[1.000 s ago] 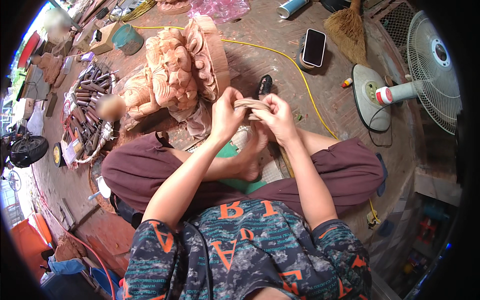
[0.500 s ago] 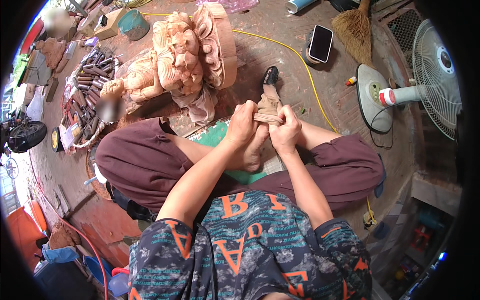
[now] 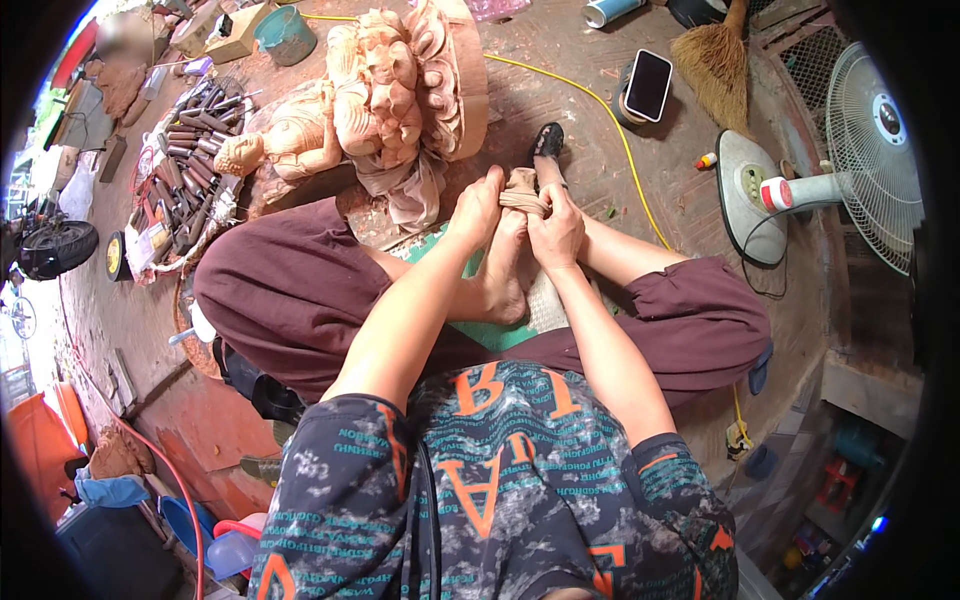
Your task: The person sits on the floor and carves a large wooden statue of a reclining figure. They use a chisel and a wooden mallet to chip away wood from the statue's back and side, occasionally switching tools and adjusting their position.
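A tan sock (image 3: 524, 204) with a ribbed cuff is bunched at the toes of my bare foot (image 3: 507, 268). My left hand (image 3: 477, 208) closes on the cuff's left side. On its right side, my right hand (image 3: 557, 228) pinches the cuff, fingers bent round it. How far the toes sit inside the sock is partly hidden by the hands. Just beyond, my other foot wears a black patterned shoe or sock (image 3: 547, 141). I sit cross-legged in maroon trousers (image 3: 295, 292) over a green mat (image 3: 487, 335).
A carved wooden statue (image 3: 375, 95) lies on its side ahead left, by a basket of wooden-handled tools (image 3: 190, 165). To the right stand a white fan (image 3: 750, 195) and a straw broom (image 3: 712, 65). A phone (image 3: 648, 86) rests near a yellow cable (image 3: 625, 150).
Both hands have moved a little farther from my body with the sock. Its cuff has gone from stretched wide to gathered close at the toes. My view has shifted slightly.
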Demonstrator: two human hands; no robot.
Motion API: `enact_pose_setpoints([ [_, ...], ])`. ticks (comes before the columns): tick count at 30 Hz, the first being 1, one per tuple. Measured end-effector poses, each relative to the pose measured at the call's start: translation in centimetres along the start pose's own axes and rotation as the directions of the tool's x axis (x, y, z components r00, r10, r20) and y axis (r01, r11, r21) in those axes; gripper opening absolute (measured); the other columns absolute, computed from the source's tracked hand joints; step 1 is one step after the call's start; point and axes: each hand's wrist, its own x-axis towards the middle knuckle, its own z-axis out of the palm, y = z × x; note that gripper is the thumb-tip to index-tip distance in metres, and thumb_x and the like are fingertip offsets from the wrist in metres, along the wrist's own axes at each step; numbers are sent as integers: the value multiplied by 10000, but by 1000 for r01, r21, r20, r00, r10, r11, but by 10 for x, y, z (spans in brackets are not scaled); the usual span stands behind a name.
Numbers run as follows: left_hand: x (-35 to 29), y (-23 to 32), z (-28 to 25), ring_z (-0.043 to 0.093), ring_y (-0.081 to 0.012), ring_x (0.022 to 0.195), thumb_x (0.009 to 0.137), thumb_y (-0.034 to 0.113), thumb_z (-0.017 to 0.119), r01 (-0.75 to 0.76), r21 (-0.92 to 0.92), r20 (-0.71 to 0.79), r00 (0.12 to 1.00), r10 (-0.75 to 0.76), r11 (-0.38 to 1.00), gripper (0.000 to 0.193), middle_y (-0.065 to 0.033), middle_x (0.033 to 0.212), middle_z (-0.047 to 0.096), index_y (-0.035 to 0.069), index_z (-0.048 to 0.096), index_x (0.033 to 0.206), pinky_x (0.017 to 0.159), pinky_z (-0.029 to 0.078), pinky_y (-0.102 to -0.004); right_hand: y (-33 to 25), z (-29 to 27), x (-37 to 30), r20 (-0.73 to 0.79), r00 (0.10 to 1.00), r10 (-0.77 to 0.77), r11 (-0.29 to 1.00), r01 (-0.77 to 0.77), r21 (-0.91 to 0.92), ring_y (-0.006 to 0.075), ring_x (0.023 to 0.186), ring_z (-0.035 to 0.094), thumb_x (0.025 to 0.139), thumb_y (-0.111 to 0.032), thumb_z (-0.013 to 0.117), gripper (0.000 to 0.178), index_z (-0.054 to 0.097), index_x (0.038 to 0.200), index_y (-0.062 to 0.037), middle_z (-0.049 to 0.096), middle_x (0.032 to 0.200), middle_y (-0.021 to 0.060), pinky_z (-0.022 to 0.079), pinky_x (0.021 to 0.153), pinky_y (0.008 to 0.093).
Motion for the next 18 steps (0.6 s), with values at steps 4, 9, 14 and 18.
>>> enact_pose_setpoints([
  [4, 6, 0, 7, 573, -484, 839, 835, 105, 527, 105, 25, 27, 994, -106, 994, 145, -302, 806, 587, -13, 462, 886, 682, 444, -493, 16, 5, 4, 52, 997, 60, 998, -59, -21, 386, 718, 579, 741, -116, 614, 150, 497, 830, -87, 565, 694, 152, 432, 628, 474],
  [9, 12, -8, 14, 592, -473, 869, 838, 96, 506, 198, 62, 38, 979, -200, 978, 126, -309, 839, 603, -3, 491, 913, 711, 449, -508, 9, 0, 4, 49, 998, 30, 999, -29, -20, 379, 722, 580, 749, -144, 617, 152, 503, 835, -92, 565, 706, 141, 435, 634, 469],
  [14, 6, -2, 15, 613, -455, 913, 890, 154, 423, 229, 150, 67, 968, -241, 962, 173, -308, 895, 626, 25, 516, 958, 773, 466, -523, 9, -7, -7, -37, 997, -71, 997, 70, -36, 404, 741, 588, 784, -136, 574, 133, 499, 865, -61, 591, 769, 187, 454, 645, 452],
  [18, 16, 9, 21, 617, -456, 906, 880, 135, 420, 191, 229, 82, 973, -215, 954, 184, -299, 914, 633, 29, 539, 972, 774, 484, -523, 10, -9, -16, -158, 987, 23, 998, -14, 53, 421, 721, 569, 795, -105, 541, 100, 481, 861, -59, 569, 740, 194, 439, 628, 479],
])
